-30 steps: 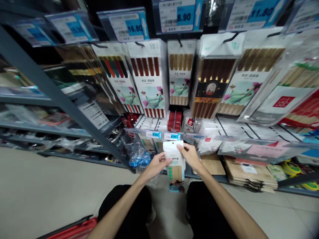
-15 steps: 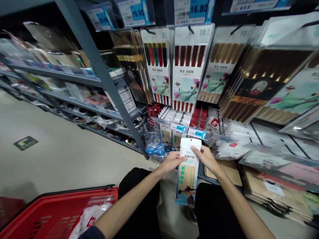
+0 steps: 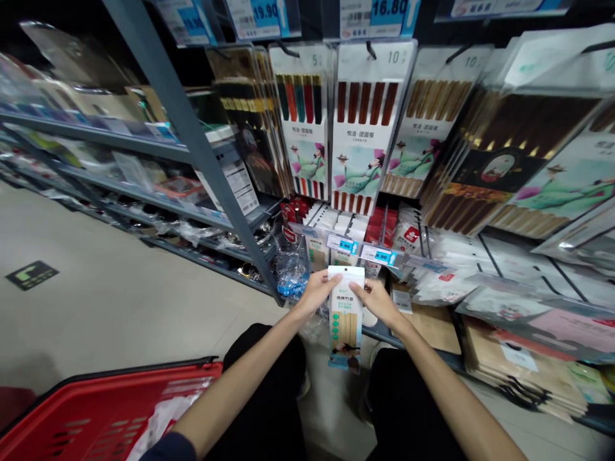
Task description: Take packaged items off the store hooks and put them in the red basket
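Observation:
A packet of bamboo skewers (image 3: 346,326) hangs upright between both hands, in front of the lower hooks and above the floor between my knees. My left hand (image 3: 316,291) pinches its upper left edge, thumb on the front. On the upper right edge, my right hand (image 3: 377,299) grips it the same way. The fingers behind the packet are hidden. Just beyond it, similar white packets (image 3: 343,224) hang on hooks behind blue price tags (image 3: 379,256).
Chopstick packs (image 3: 368,128) hang above the hands. Wooden cutting boards (image 3: 523,358) lie low on the right. A grey shelf post (image 3: 192,134) slants on the left, and a red shopping basket (image 3: 110,397) with a white packet inside stands at lower left.
Both hands have shifted the skewer packet a little left and toward the shelf. My left thumb has moved up toward the packet's top. The view has turned slightly right.

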Motion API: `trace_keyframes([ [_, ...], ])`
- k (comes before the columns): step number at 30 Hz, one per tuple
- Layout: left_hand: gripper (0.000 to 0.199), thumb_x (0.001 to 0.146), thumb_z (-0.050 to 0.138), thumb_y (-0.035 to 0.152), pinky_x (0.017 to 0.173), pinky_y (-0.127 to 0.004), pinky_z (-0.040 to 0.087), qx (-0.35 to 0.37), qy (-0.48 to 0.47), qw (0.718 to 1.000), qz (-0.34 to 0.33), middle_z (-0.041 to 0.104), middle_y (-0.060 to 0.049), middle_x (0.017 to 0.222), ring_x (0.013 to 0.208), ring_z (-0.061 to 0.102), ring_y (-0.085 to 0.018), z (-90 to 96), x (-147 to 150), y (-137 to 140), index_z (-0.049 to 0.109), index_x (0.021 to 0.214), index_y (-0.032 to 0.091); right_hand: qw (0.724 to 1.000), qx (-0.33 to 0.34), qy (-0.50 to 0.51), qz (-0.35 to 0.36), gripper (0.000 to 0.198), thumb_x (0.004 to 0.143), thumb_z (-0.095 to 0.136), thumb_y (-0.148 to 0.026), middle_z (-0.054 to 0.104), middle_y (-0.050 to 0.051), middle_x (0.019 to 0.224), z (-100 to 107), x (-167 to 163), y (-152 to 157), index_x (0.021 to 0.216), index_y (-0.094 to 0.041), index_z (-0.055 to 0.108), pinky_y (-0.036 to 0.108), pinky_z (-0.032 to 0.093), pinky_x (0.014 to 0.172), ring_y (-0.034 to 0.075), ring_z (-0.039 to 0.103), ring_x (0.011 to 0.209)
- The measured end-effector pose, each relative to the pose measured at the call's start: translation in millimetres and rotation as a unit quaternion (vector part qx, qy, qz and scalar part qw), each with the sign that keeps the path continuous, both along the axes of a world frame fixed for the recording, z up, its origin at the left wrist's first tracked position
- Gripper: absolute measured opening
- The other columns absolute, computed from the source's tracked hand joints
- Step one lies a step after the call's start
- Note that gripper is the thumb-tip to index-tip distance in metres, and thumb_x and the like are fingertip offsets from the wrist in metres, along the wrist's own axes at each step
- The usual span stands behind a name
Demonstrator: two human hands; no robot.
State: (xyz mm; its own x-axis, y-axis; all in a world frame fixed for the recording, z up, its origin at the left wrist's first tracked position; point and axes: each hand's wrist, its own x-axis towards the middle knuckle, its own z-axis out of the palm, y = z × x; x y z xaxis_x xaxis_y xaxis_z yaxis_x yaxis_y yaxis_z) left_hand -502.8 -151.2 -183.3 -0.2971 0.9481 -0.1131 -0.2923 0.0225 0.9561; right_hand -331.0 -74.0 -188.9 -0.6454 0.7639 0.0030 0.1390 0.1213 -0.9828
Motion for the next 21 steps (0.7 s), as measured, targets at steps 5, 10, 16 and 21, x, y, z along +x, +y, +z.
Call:
trace_keyframes([
  [5,0.043,0.066,0.085,0.044,0.066,-0.026,0.051,0.056,0.031,0.997,0.043,0.076,-0.007,0.08,0.07,0.066,-0.017,4.1,-22.1,35.2,0.076,0.091,0.01,0.992,0.045,0.033,-0.112,0.053,0.083,0.066,-0.061,0.076,0.011,0.096,3.7,-36.6,6.1,0.097,-0.01,0.076,0.034,0.053,0.075,0.026,0.067,0.085],
  [10,0.028,0.065,0.083,0.033,0.064,-0.022,0.047,0.099,0.026,0.99,0.099,0.073,-0.001,0.075,0.065,0.06,-0.012,9.9,-30.2,58.6,0.073,0.082,0.012,0.971,0.07,0.101,-0.207,0.053,0.083,0.066,-0.058,0.075,0.011,0.105,4.9,-64.5,14.0,0.107,-0.01,0.074,0.037,0.053,0.089,0.027,0.067,0.096],
  [16,0.041,0.062,0.085,0.039,0.077,-0.027,0.048,0.117,-0.028,0.987,0.111,0.074,-0.004,0.081,0.072,0.06,-0.014,8.4,-33.5,60.9,0.077,0.091,0.011,0.941,0.132,0.132,-0.283,0.047,0.077,0.07,-0.053,0.074,0.01,0.102,15.1,-82.2,16.3,0.106,-0.016,0.073,0.047,0.05,0.098,0.029,0.068,0.097],
  [21,0.053,0.057,0.089,0.045,0.085,-0.032,0.047,0.141,-0.022,0.984,0.107,0.073,-0.006,0.086,0.078,0.06,-0.016,-2.3,-39.6,75.0,0.078,0.095,0.01,0.915,0.207,0.178,-0.299,0.031,0.079,0.07,-0.044,0.072,0.01,0.111,38.8,-94.7,16.8,0.107,-0.031,0.073,0.051,0.04,0.113,0.031,0.063,0.121],
])
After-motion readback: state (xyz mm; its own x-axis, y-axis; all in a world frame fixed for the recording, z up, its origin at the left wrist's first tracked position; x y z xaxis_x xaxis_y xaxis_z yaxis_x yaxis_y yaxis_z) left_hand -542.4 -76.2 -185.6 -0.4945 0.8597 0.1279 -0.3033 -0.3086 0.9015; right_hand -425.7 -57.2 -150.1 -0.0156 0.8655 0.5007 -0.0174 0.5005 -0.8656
